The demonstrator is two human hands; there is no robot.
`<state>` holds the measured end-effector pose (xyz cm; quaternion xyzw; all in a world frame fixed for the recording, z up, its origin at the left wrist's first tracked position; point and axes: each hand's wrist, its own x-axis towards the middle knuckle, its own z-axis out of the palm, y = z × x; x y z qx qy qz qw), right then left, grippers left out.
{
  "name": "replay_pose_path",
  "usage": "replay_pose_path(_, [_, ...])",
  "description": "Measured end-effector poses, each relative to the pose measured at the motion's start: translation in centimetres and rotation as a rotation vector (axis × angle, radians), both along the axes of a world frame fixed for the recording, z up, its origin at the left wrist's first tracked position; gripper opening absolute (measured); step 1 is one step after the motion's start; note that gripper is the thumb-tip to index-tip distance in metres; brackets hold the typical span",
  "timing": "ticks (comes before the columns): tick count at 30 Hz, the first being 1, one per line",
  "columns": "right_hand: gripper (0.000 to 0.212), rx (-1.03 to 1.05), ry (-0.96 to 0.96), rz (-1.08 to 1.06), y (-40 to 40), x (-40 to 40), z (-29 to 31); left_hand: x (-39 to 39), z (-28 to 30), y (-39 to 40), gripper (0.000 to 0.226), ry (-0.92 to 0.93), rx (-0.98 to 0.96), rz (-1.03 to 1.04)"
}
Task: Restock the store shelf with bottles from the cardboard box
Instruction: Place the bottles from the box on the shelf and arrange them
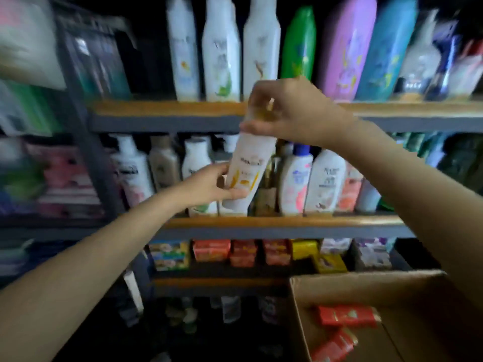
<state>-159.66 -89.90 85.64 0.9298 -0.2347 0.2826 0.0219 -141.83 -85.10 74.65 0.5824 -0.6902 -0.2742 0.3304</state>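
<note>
Head view shows the white bottle [248, 168] held in a two-hand grip: the right hand [292, 111] pinches its golden cap from above, and the left hand [209, 185] curls around its lower body. The bottle leans, its base just over the middle shelf [282, 222], in front of the row of bottles [295, 181] there. To do it well, I think, stand it upright first, then push it back gently without knocking the neighbours. Below right of the grip, well apart, is the cardboard box [366, 286].
</note>
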Motion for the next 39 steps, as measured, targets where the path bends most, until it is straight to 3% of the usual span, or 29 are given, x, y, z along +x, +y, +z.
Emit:
replay_pose_path(2, [0.046,0.108,-0.255,0.072,1.2,2.5,1.9,2.4,4.4,1.0,0.029,0.084,-0.162,0.067])
replay_pose_path(4, [0.045,0.165,-0.288,0.056,1.7,5.7,2.5,4.1,8.4,1.7,0.028,0.130,-0.309,0.098])
replay_pose_path(9, [0.040,0.216,-0.507,0.093,1.3,12.0,4.4,7.8,14.7,1.9,0.035,-0.041,-0.521,0.151])
replay_pose_path(16, [0.049,0.173,-0.412,-0.048,-0.8,16.0,5.6,11.4,15.9,-0.9,0.030,-0.264,-0.505,0.309])
replay_pose_path(21, [0.044,0.250,-0.330,-0.174,-2.6,17.2,5.4,12.3,14.9,-3.0,0.050,-0.238,-0.399,0.331])
replay_pose_path(28, [0.033,0.357,-0.272,-0.266,-3.7,18.9,5.7,12.9,14.1,-4.8,0.033,-0.155,-0.329,0.386])
replay_pose_path(39, [0.029,0.363,-0.240,-0.354,-4.1,21.1,4.4,13.4,13.7,-5.8,0.037,-0.142,-0.367,0.483])
